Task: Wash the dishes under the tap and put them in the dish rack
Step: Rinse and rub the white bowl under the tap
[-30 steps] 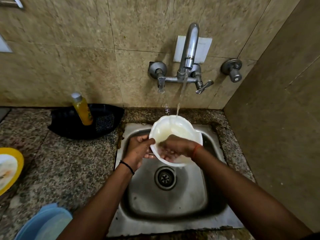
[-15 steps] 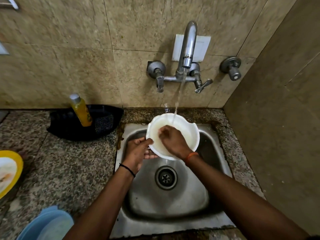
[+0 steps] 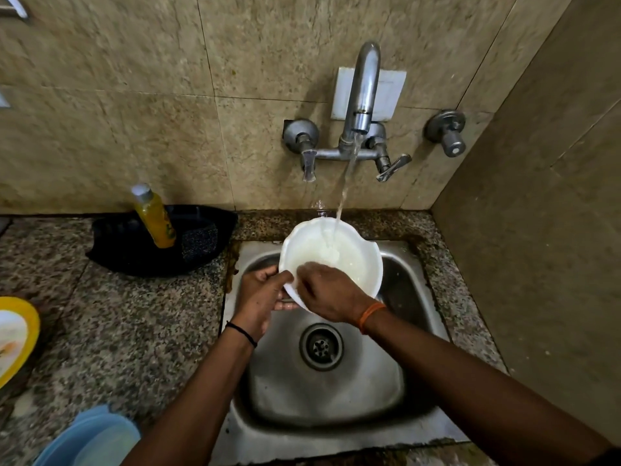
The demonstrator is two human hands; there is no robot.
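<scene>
White scalloped plastic bowl [image 3: 339, 253]: held above the back half of the sink, tilted toward the camera, a thin stream of water [image 3: 346, 176] falling into its hollow.

Left hand [image 3: 260, 297]: at the bowl's left rim, thumb over the edge, fingers [image 3: 285, 306] curled beneath, grasping the bowl; thin black band on the wrist.

Right hand [image 3: 331, 295]: inside the bowl's near side, blurred; fingers hidden, so cannot tell whether clenched or released; orange thread on the wrist.

Curved chrome wall tap [image 3: 363, 95]: running, mounted on a white plate, two lever handles below, a separate round valve [image 3: 448, 132] to the right.

Square stainless steel sink [image 3: 396, 391]: wet, round drain [image 3: 321, 347] in the middle, directly below the hands.

Speckled granite tabletop [image 3: 117, 331]: surrounds the sink, brown staining along the sink's left edge.

Black plastic tray [image 3: 134, 243]: against the wall, left of the sink, holding a tilted yellow liquid bottle with a grey cap [image 3: 154, 218] and a dark scouring pad [image 3: 200, 243].

Yellow-rimmed plate [image 3: 15, 334]: at the left border, partly cut off.

Pale blue plastic dishes [image 3: 90, 438]: stacked at the lower left corner.

Beige marbled tile walls [image 3: 134, 95]: behind and to the right of the sink.
</scene>
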